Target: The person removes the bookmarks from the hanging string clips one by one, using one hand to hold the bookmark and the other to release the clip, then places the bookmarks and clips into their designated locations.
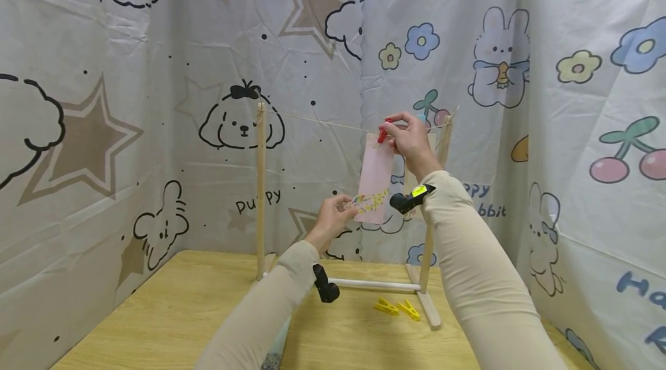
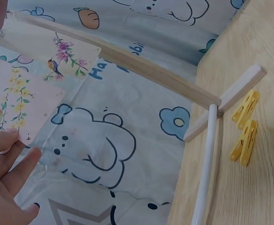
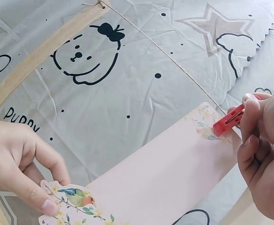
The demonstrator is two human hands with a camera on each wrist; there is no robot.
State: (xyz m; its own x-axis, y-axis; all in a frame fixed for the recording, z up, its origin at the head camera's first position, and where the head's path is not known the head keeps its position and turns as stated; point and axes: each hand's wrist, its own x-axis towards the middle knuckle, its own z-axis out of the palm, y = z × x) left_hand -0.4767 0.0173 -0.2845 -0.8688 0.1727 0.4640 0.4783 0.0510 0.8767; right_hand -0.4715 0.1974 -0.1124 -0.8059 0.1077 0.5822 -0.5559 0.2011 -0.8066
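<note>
A pink card point(image 1: 376, 176) with yellow blossoms and a bird hangs lengthwise at the string point(image 1: 322, 121). My right hand point(image 1: 411, 137) pinches a red clothespin point(image 3: 228, 119) whose jaws sit over the card's top edge at the string. Lower down, my left hand point(image 1: 333, 217) holds the card's bottom left corner between thumb and fingers. Behind it, nearer the right post, a second card point(image 2: 69, 54) with purple flowers and a bird hangs, partly covered by the pink card and my right hand.
The string runs between two wooden posts point(image 1: 261, 191) joined low down by a white rod point(image 1: 364, 284). Two yellow clothespins point(image 1: 387, 306) lie on the wooden table point(image 1: 156, 312) near the right foot point(image 1: 429, 309). A printed curtain point(image 1: 208, 40) surrounds the table.
</note>
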